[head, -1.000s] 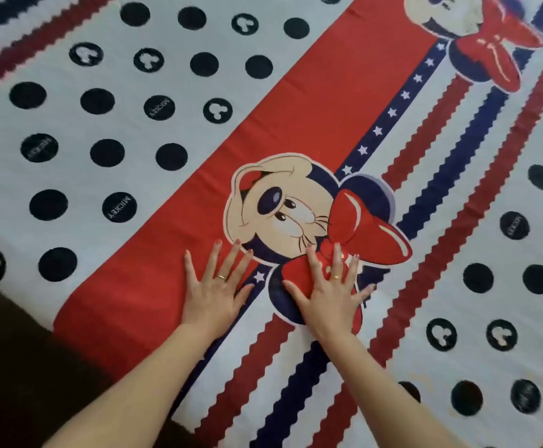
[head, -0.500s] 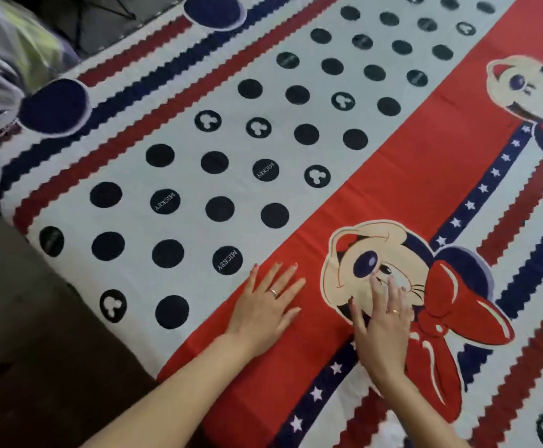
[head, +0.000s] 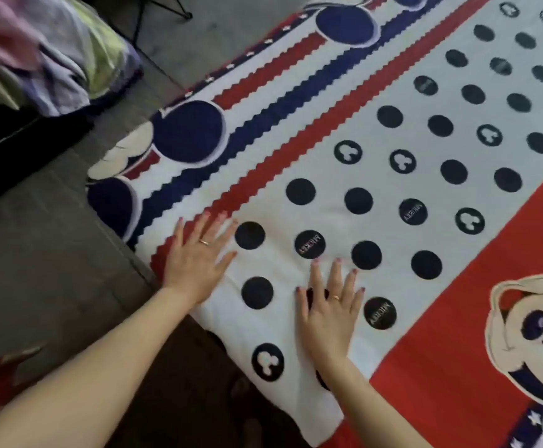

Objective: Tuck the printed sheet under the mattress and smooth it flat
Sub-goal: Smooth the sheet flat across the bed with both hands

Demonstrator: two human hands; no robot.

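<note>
Sheet (head: 328,202) – white, black dots; red, navy zigzags

Both flat palms, left hand (head: 195,263) and right hand (head: 328,313), slid from red band onto dotted white sheet (head: 393,195)

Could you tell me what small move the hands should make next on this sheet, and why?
Probably sweep both palms outward toward the near-left corner. The left hand and right hand lie flat, fingers spread, on the dotted white part of the printed sheet, close to its edge, so that corner stretch seems the next bit to flatten.
</note>
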